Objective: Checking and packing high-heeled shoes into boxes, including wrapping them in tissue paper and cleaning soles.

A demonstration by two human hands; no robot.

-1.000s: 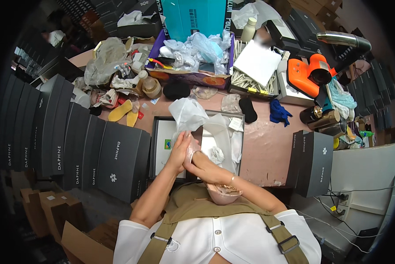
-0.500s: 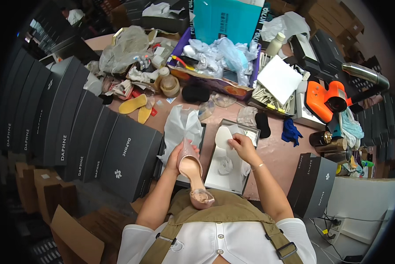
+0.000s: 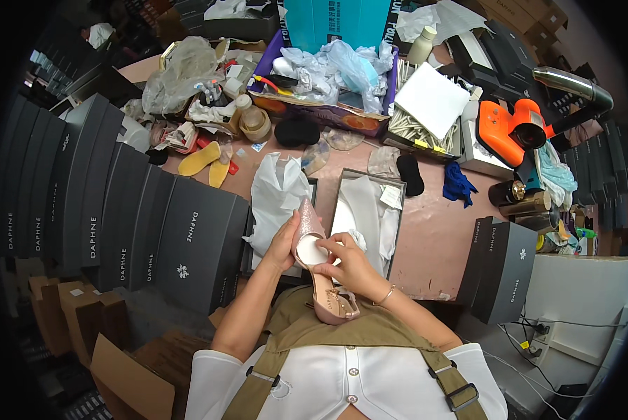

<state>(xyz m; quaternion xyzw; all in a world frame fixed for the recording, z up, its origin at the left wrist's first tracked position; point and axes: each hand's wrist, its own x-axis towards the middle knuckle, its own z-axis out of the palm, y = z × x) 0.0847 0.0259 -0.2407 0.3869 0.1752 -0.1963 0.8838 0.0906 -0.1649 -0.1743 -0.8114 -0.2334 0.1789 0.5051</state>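
A pink glittery pointed shoe [image 3: 308, 216] is tilted close to my apron, its toe pointing away and its heel end near my waist. My left hand [image 3: 281, 246] is wrapped around its front part. With bent fingers, my right hand [image 3: 352, 266] pinches a white insole pad [image 3: 309, 250], which sits partly inside the shoe's front opening. Just beyond my right hand lies an open shoe box [image 3: 396, 241] with white paper inside. White tissue paper [image 3: 277, 199] spreads over another box on the left.
Dark shoe boxes [image 3: 195, 245] line the left side; more boxes [image 3: 499, 269] stand at right. Across the table are a purple box [image 3: 370, 124] of crumpled paper, yellow insoles [image 3: 200, 159], a tray of white sticks [image 3: 422, 140], a blue cloth [image 3: 458, 184] and an orange heat-gun-like tool [image 3: 513, 133].
My right hand has moved from above the open box to the shoe, bringing the white insole pad into its opening. The shoe has shifted slightly and the view has tilted down.
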